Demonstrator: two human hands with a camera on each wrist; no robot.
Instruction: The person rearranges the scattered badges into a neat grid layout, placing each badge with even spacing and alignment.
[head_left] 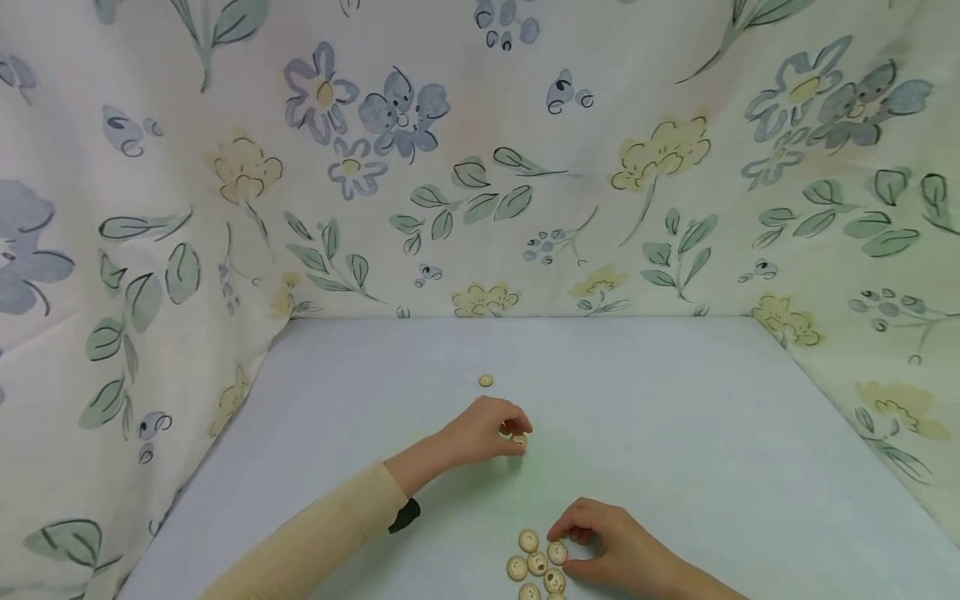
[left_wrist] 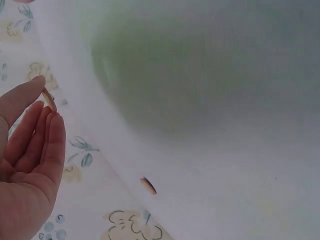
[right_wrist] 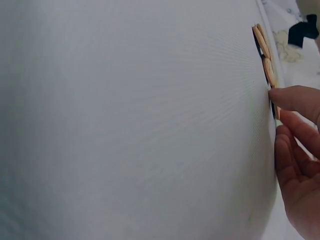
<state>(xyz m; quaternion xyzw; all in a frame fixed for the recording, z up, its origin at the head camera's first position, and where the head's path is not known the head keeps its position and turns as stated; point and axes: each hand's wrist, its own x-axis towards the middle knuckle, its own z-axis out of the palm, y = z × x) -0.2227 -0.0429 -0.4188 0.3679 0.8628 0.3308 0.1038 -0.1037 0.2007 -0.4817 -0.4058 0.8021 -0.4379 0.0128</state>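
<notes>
The person's left hand point(head_left: 486, 432) pinched a small round tan wooden button point(head_left: 519, 439) between thumb and fingertips, low over the middle of the pale blue table point(head_left: 675, 417). The right hand point(head_left: 611, 546), fingers curled, gripped another such button point(head_left: 557, 552) at the edge of a cluster of buttons point(head_left: 534, 568) near the table's front. A lone button point(head_left: 486, 381) lay farther back.

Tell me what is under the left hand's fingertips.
The left hand pinches one button on the table. Its fingers cover most of it; nothing else shows beneath.
</notes>
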